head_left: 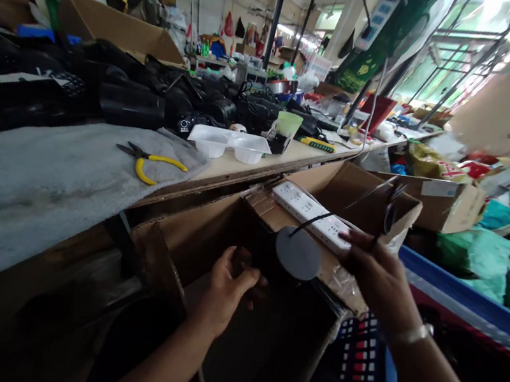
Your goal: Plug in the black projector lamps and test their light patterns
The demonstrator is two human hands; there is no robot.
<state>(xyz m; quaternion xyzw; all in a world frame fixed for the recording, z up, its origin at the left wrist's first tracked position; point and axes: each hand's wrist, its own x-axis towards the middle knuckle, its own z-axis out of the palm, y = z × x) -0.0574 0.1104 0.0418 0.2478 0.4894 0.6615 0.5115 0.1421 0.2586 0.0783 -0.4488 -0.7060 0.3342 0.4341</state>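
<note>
My left hand is closed round a dark part of a black device with a round grey disc end, held over an open cardboard box. A black cord rises from the disc toward the right. My right hand, with a band at the wrist, has its fingers bent together beside the right end of a white power strip. Dark cable loops rise above those fingers, and my right hand grips them. The power strip lies on cardboard.
Yellow-handled pliers lie on a grey cloth at the left. White plastic trays and black devices cover the bench. A blue crate stands at the right.
</note>
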